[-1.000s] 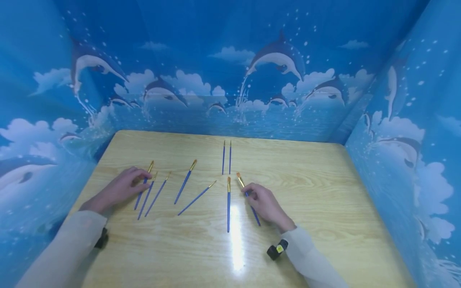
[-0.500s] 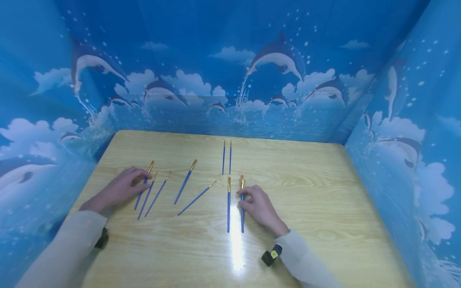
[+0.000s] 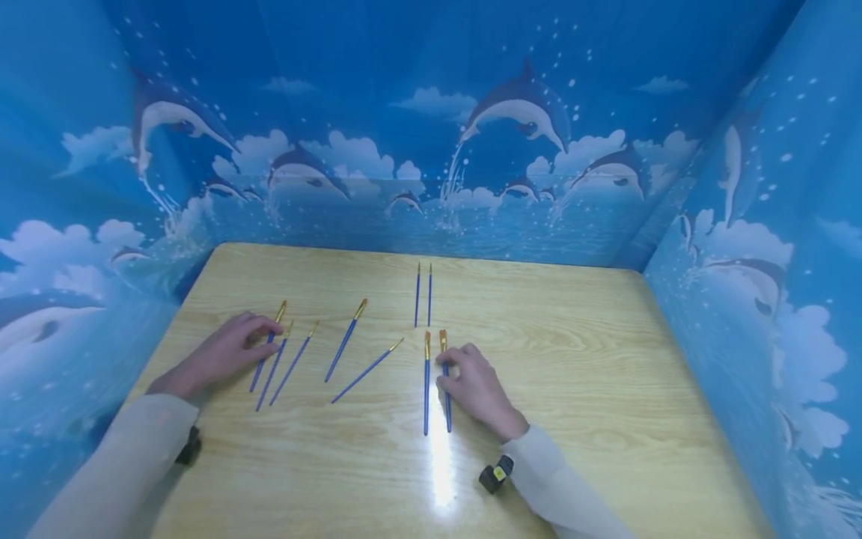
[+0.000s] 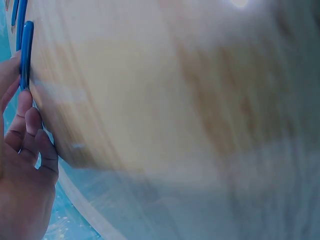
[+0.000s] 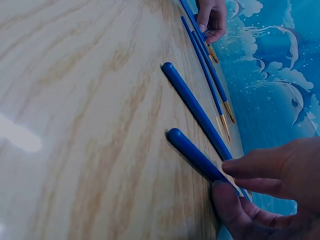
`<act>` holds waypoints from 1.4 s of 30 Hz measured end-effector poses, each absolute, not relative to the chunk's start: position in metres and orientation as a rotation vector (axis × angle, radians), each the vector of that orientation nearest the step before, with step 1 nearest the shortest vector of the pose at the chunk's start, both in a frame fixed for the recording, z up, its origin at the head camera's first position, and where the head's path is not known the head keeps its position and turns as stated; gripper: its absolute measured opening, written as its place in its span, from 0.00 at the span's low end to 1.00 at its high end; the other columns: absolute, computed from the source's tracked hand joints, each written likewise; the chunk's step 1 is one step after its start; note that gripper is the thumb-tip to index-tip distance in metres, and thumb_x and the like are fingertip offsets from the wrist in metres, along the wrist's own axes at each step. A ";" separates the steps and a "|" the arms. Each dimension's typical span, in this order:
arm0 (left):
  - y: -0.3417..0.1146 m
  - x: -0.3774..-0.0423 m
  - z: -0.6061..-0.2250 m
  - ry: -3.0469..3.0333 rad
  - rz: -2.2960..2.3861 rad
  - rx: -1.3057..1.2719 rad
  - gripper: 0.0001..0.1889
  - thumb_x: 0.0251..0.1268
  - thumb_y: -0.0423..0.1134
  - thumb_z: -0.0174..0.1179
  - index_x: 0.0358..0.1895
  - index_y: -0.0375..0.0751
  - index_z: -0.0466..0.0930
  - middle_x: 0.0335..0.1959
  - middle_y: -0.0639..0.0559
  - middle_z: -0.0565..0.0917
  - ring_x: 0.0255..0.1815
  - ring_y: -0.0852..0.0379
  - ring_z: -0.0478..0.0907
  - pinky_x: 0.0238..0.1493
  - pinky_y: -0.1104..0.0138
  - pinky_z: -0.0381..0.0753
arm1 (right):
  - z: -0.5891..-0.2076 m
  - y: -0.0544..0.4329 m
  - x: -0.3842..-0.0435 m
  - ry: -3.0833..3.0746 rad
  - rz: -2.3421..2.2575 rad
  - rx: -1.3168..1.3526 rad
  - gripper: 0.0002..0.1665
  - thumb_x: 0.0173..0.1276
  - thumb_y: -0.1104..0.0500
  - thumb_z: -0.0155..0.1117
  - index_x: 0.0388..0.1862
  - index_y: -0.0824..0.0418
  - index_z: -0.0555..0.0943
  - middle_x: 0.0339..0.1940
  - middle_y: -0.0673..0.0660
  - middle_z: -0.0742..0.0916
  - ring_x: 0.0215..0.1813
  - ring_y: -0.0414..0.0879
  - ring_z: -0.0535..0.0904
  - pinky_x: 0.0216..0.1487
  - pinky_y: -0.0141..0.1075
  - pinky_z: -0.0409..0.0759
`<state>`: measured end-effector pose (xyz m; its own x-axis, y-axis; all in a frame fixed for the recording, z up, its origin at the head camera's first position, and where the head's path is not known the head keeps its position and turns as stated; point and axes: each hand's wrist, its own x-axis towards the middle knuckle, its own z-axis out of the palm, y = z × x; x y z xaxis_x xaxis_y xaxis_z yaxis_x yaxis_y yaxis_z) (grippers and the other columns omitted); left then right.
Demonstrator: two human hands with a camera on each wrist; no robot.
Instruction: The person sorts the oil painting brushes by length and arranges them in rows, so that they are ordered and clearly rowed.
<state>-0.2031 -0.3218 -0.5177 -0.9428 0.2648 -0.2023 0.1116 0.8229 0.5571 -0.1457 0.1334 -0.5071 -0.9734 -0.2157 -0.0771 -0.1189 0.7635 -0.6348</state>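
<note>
My right hand [image 3: 477,383] pinches the blue handle of a flat paintbrush [image 3: 447,412], bristles pointing away from me. Just left of it lies a matching flat paintbrush [image 3: 426,389], almost parallel. In the right wrist view, thumb and fingers close on the handle of the pinched paintbrush [image 5: 197,156], low over the wood. At the left, my left hand [image 3: 232,348] reaches over the leftmost paintbrush [image 3: 258,374], thumb and forefinger around its handle. Two thinner paintbrushes lie slanted beside it, the nearer one [image 3: 271,378] right at the thumb. The left wrist view shows fingertips at a blue handle [image 4: 27,55].
Two thin paintbrushes [image 3: 417,296] stand side by side in line toward the back of the wooden table [image 3: 572,337]. Between my hands lie a flat paintbrush [image 3: 346,340] and a slanted thin one [image 3: 367,370]. A dolphin-print curtain [image 3: 404,112] surrounds the table's back and sides.
My right hand has turned its paintbrush from slanted to nearly straight and moved it left, close beside the matching flat one. My left hand has stayed in place.
</note>
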 end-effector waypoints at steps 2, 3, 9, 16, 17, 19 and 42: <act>-0.321 -0.203 -0.518 2.734 0.810 0.288 0.23 0.81 0.55 0.63 0.69 0.46 0.81 0.71 0.33 0.77 0.72 0.29 0.73 0.73 0.27 0.71 | -0.507 0.132 -0.145 2.824 -0.983 -0.264 0.22 0.70 0.61 0.75 0.62 0.59 0.87 0.53 0.58 0.84 0.38 0.43 0.78 0.36 0.33 0.82; -0.321 -0.203 -0.518 2.734 0.808 0.288 0.23 0.81 0.54 0.63 0.69 0.46 0.81 0.71 0.33 0.77 0.73 0.29 0.73 0.73 0.27 0.70 | -0.507 0.132 -0.145 2.827 -0.978 -0.265 0.22 0.70 0.61 0.75 0.62 0.59 0.86 0.51 0.58 0.84 0.38 0.44 0.78 0.36 0.33 0.82; -0.320 -0.203 -0.517 2.739 0.805 0.266 0.23 0.81 0.55 0.64 0.68 0.46 0.81 0.72 0.33 0.76 0.73 0.28 0.72 0.74 0.27 0.69 | -0.506 0.131 -0.144 2.805 -0.982 -0.283 0.20 0.73 0.60 0.73 0.62 0.61 0.85 0.37 0.51 0.84 0.37 0.43 0.78 0.37 0.33 0.80; -0.319 -0.202 -0.515 2.747 0.823 0.312 0.23 0.81 0.54 0.64 0.67 0.44 0.81 0.70 0.32 0.77 0.72 0.29 0.73 0.73 0.27 0.71 | -0.507 0.133 -0.144 2.794 -0.986 -0.284 0.20 0.74 0.61 0.73 0.63 0.61 0.85 0.37 0.50 0.84 0.37 0.43 0.78 0.36 0.33 0.81; -0.320 -0.202 -0.515 2.751 0.825 0.317 0.22 0.81 0.54 0.64 0.67 0.44 0.82 0.70 0.32 0.77 0.72 0.29 0.74 0.74 0.28 0.71 | -0.508 0.133 -0.144 2.793 -0.988 -0.284 0.20 0.74 0.61 0.73 0.63 0.61 0.85 0.37 0.50 0.84 0.37 0.43 0.78 0.36 0.33 0.81; -0.320 -0.202 -0.516 2.756 0.832 0.326 0.22 0.81 0.53 0.64 0.67 0.44 0.82 0.69 0.33 0.78 0.72 0.29 0.74 0.74 0.28 0.71 | -0.508 0.134 -0.145 2.793 -0.991 -0.285 0.20 0.74 0.60 0.73 0.63 0.60 0.85 0.37 0.50 0.84 0.38 0.43 0.79 0.36 0.33 0.81; -0.325 -0.202 -0.512 2.745 0.819 0.319 0.21 0.84 0.46 0.60 0.71 0.42 0.78 0.72 0.30 0.74 0.74 0.26 0.71 0.74 0.26 0.68 | -0.511 0.133 -0.144 2.825 -0.968 -0.335 0.18 0.73 0.59 0.73 0.60 0.60 0.85 0.37 0.49 0.85 0.39 0.42 0.78 0.39 0.33 0.81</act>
